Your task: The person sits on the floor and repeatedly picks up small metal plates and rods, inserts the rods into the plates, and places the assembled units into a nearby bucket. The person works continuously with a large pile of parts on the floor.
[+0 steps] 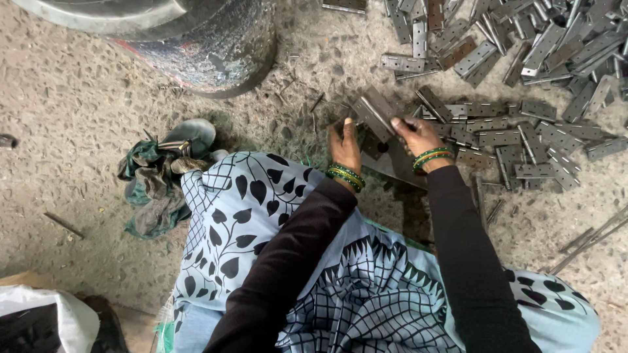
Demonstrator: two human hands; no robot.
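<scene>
Head view, looking straight down at a person seated on a rough speckled floor (78,117). Both arms wear dark sleeves, with green and gold bangles at each wrist, and a pale blue cloth printed with black leaves and grid lines covers the lap.

The left hand (345,145) and the right hand (417,136) meet over a grey metal hinge (374,112), held just above the floor ahead of the knees. The right hand's fingers (400,123) are clamped on the hinge's right edge; the left hand's fingers (348,124) press against its lower left edge (how far they curl round it cannot be told). The hinge is tilted, its leaves angled up toward the far side. A dark flat plate (399,167) lies on the floor right beneath the hands.

A heap of hinges (523,59) spreads from just right of the hands to the floor's far right corner, some flat, some piled across each other. A few thin rods (589,238) lie at the right edge. A metal drum (196,39) stands at the far edge, left of the hands. A bundle of green rags (154,186) sits beside the left knee, and a white sack (46,317) fills the near left corner.
</scene>
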